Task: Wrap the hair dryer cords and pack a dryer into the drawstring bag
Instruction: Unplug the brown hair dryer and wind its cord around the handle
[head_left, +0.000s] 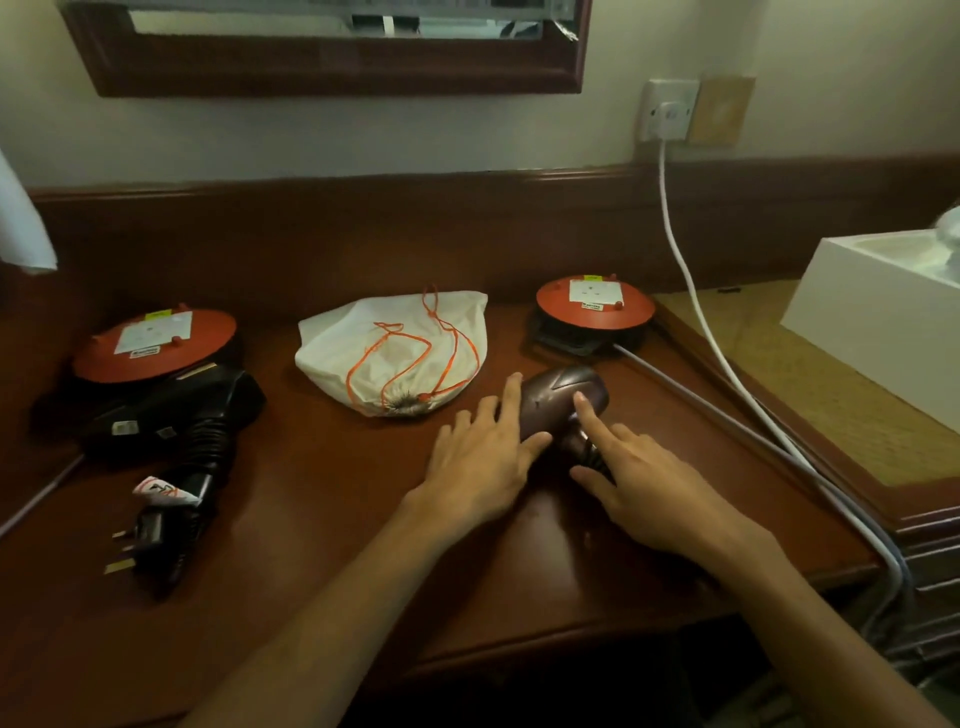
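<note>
Both hands are laid flat-fingered on the glossy maroon plastic hair dryer (563, 405), likely to steady it: the left hand (480, 467) is spread along its side, the right hand (644, 491) touches its top with the forefinger. Just beyond the left hand, the white cloth drawstring bag (392, 358) lies cinched.

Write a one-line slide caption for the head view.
Both hands, left and right, rest on a maroon hair dryer beside the white drawstring bag on a wooden desk.
</note>
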